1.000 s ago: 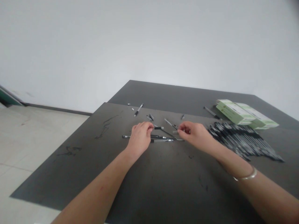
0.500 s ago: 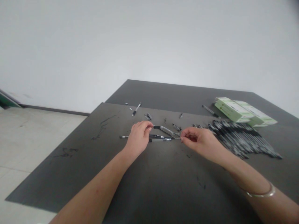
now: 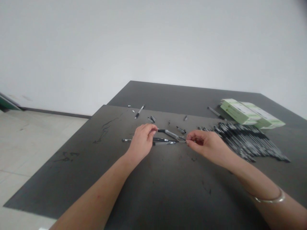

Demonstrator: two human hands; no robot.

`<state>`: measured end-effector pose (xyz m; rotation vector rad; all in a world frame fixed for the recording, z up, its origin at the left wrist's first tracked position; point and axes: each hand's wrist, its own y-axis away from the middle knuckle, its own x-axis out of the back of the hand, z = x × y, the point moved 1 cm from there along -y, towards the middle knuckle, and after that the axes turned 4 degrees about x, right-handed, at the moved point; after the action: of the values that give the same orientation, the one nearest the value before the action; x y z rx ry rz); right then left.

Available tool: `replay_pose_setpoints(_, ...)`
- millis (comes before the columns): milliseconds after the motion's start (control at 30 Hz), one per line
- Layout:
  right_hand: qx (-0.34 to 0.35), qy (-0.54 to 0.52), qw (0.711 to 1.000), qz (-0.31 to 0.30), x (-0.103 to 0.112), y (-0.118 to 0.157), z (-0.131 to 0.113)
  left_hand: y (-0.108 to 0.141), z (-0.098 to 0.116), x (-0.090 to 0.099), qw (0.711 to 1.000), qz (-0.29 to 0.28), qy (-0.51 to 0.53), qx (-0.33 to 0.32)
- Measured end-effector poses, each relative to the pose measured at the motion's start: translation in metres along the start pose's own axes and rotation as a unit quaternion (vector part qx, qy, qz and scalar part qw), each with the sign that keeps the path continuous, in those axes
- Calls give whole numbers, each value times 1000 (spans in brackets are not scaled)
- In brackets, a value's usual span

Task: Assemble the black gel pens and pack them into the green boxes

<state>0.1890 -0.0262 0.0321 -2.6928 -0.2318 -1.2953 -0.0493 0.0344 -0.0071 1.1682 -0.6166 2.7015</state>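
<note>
Your left hand [image 3: 142,140] pinches a pen [image 3: 161,130]; your right hand [image 3: 208,145], lower now, a thin refill [image 3: 183,139]. Boxes [image 3: 238,113] near the table's [image 3: 153,191] right edge.

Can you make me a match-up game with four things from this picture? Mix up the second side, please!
1. silver bracelet
2. two boxes
3. big group of pens
4. pen barrel with a black end

A. lying side by side on the table
B. between the left grip and right grip
C. around the right wrist
D. green and white

Right pairs: 1-C, 2-D, 3-A, 4-B
</note>
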Motion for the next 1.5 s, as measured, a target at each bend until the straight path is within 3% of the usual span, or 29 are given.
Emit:
replay_pose_setpoints(400, 2, 22, 1000, -12, 2, 0, -1, 0, -1, 0, 999, 6, 4, -32)
replay_pose_setpoints(867, 25, 119, 993, 1, 7, 0, -5, 1, -3, 0, 996, 11, -28, -86)
replay_pose_setpoints(1333, 56, 194, 979, 15, -3, 2, -22, 7, 7, -9, 993, -42, 14, -110)
replay_pose_setpoints(1500, 62, 155, 986, 23, -4, 1, -24, 8, 9, -11, 994, -56, 47, -86)
